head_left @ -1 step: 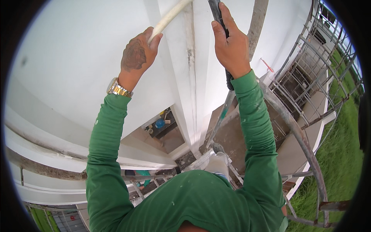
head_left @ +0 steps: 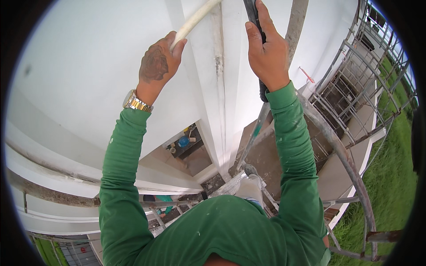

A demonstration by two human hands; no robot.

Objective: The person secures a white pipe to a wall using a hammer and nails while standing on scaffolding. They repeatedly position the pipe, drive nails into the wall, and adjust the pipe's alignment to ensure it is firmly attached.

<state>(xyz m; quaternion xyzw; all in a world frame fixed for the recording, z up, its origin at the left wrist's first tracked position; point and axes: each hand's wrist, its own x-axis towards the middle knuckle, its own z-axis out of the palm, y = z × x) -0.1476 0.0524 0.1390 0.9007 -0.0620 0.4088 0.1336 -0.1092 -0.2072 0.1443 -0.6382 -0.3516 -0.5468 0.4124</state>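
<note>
Reaching up along a white wall (head_left: 80, 66), the person in green sleeves is working from a scaffold (head_left: 350, 88) high above the ground. The left hand (head_left: 157, 62) is wrapping closed around a pale cream pole (head_left: 195, 20) that is slanting up and to the right toward the top edge of the view, just beside the wall's corner (head_left: 219, 75). The right hand (head_left: 266, 51) is gripping a dark handle (head_left: 252, 13) that is running upright through the fist, its lower end showing below the wrist; what sits at its upper end is cut off by the frame. A gold and silver watch (head_left: 135, 103) is sitting on the left wrist. Grass (head_left: 395, 150) is showing far below on the right.
</note>
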